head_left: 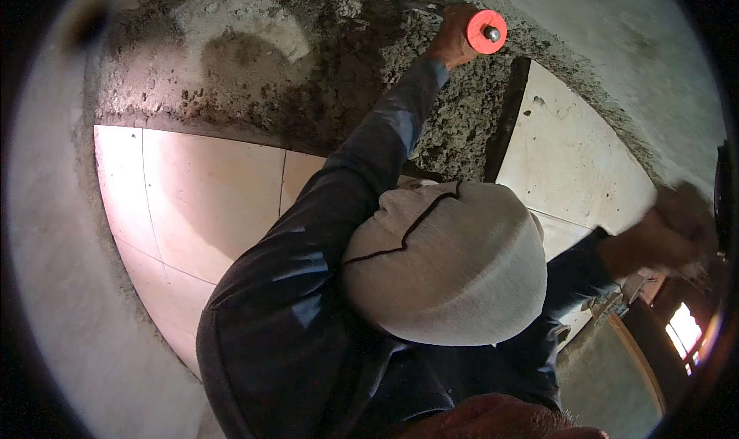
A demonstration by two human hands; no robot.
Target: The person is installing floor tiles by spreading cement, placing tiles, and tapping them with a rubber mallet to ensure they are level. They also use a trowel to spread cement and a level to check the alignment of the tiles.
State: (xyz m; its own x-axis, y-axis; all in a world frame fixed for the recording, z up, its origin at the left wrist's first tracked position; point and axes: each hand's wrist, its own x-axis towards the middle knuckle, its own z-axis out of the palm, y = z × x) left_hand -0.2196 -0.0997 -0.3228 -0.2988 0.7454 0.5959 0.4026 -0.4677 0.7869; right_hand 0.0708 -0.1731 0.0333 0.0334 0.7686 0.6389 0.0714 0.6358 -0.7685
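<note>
My left hand [453, 37] is wrapped around the handle of a trowel, whose round orange-red butt [473, 33] with a metal tip faces up. Its blade is mostly hidden beyond the hand, over a bed of rough grey mortar [458, 123]. Dark sleeves cover both arms. Out to the right, my right hand [666, 235] is raised and smeared by motion, so its fingers cannot be made out. Between the arms bulges a rounded beige cloth-covered shape [454, 266] with a dark line across it, hiding part of the floor.
Pale tiles [212, 196] lie to the left, and another pale tile [577, 139] borders the mortar at right. Bare grey walls [46, 270] curve around the work. At the lower right is a board with a wooden edge [635, 358] and a bright window [683, 331].
</note>
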